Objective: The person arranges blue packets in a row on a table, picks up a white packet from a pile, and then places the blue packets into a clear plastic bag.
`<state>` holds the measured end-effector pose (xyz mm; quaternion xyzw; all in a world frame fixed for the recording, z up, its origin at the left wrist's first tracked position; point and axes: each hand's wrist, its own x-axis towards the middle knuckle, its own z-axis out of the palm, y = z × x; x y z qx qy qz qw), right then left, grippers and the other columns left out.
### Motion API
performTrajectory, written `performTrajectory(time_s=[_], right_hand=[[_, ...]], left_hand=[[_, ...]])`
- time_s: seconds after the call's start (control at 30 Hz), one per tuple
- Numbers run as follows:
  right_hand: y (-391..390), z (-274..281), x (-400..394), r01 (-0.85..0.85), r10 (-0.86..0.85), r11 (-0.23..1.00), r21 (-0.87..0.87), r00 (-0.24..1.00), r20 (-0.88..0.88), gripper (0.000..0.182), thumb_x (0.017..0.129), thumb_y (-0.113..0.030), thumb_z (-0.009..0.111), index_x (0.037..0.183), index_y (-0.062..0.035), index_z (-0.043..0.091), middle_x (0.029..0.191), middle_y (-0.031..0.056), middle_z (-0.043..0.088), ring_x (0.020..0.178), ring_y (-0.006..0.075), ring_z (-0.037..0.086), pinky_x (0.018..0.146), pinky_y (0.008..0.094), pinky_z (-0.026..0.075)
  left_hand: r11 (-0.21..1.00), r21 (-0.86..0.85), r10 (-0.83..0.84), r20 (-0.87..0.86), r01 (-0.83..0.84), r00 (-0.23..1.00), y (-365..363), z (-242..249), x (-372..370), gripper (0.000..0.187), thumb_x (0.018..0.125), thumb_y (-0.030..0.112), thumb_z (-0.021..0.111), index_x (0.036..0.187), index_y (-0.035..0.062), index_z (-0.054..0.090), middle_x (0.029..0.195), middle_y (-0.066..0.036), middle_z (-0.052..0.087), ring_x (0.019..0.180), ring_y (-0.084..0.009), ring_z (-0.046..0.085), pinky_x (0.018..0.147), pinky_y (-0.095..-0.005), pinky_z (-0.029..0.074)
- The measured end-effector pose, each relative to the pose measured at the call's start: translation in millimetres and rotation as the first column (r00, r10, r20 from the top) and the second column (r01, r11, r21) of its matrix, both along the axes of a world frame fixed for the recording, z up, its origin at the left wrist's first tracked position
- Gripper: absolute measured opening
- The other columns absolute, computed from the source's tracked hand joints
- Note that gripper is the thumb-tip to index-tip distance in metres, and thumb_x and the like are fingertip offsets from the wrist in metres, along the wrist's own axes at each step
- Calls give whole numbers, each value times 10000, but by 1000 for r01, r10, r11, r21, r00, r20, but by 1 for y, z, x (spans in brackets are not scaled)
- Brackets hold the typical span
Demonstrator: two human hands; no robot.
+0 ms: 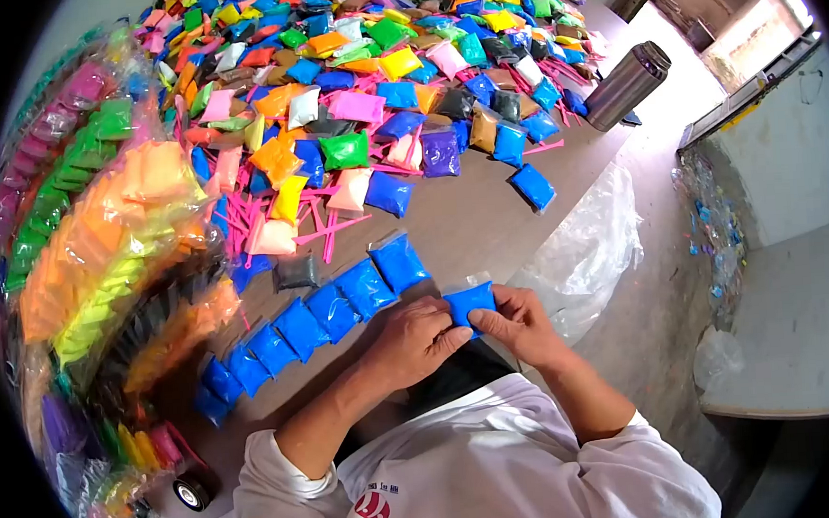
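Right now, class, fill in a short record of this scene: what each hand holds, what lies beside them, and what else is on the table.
left hand: grips blue packet
right hand: grips the same packet
beside hands: row of blue packets on table
further back: heap of mixed-colour packets
left edge: bagged packets sorted by colour
also: metal flask

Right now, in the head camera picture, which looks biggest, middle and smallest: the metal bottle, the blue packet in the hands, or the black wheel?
1. Metal bottle, which looks biggest even though it stands farther away.
2. Blue packet, held between the left hand and right hand.
3. Black wheel, smallest; the lens bends the picture at that edge, so this is less sure.
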<state>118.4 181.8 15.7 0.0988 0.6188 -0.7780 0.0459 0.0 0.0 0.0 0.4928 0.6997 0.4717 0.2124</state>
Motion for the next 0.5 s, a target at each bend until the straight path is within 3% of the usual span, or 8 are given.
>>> performTrajectory(time_s=[0.07, 0.17, 0.2, 0.23, 0.3, 0.37, 0.5], right_hand=[[7, -2, -3, 58, -58, 997, 52, 998, -11, 318, 1008, -183, 642, 1248, 26, 625, 1136, 34, 666, 1003, 109, 602, 889, 261, 498], [7, 18, -23, 134, -136, 989, 65, 991, 19, 272, 1005, -191, 649, 1186, 13, 657, 1017, 5, 673, 892, 88, 588, 776, 260, 500], [15, 3, -29, 159, -167, 954, 253, 986, 10, 252, 986, -193, 672, 1125, 17, 680, 908, -8, 672, 813, 80, 572, 708, 282, 497], [18, -1, -35, 156, -164, 954, 255, 986, 9, 252, 986, -193, 672, 1125, 17, 680, 908, -8, 672, 813, 80, 572, 708, 282, 497], [20, -3, -48, 149, -163, 881, 449, 987, -6, 281, 974, -187, 693, 1138, 41, 678, 948, -15, 674, 842, 77, 572, 752, 259, 487], [20, -4, -61, 98, -133, 843, 529, 991, 29, 307, 964, -196, 704, 1146, 49, 670, 934, 5, 689, 838, 86, 586, 748, 272, 495], [10, -14, -79, 168, -150, 670, 724, 985, -90, 335, 909, -216, 760, 1139, 12, 671, 878, 84, 699, 796, 134, 617, 727, 306, 509]], left_hand=[[999, 38, -19, -12, 20, 1000, 1, -1, -1, 234, 933, 231, 671, 866, 7, 684, 908, -129, 675, 874, -316, 645, 773, -412, 508], [998, 46, -37, -26, 38, 999, -1, 4, -2, 212, 925, 192, 665, 833, 1, 674, 879, -122, 664, 844, -315, 635, 769, -405, 506], [998, 49, -35, -27, 36, 999, 0, 3, -1, 212, 925, 192, 665, 833, 1, 674, 879, -122, 664, 844, -315, 635, 769, -405, 506], [996, 86, -21, -17, 22, 1000, 0, 0, 1, 206, 919, 181, 669, 820, 0, 669, 874, -121, 663, 836, -314, 633, 766, -404, 506], [992, 124, -4, -6, 4, 1000, 1, -3, 2, 201, 912, 170, 672, 807, -2, 665, 869, -120, 661, 828, -314, 631, 763, -403, 506], [994, 107, -17, -38, 21, 999, 1, -3, 1, 194, 900, 156, 681, 793, -4, 660, 868, -118, 661, 828, -313, 631, 760, -405, 508], [993, 116, -4, -49, 10, 999, 1, -5, 2, 188, 891, 147, 687, 785, -7, 661, 865, -118, 660, 828, -315, 631, 756, -407, 509]])
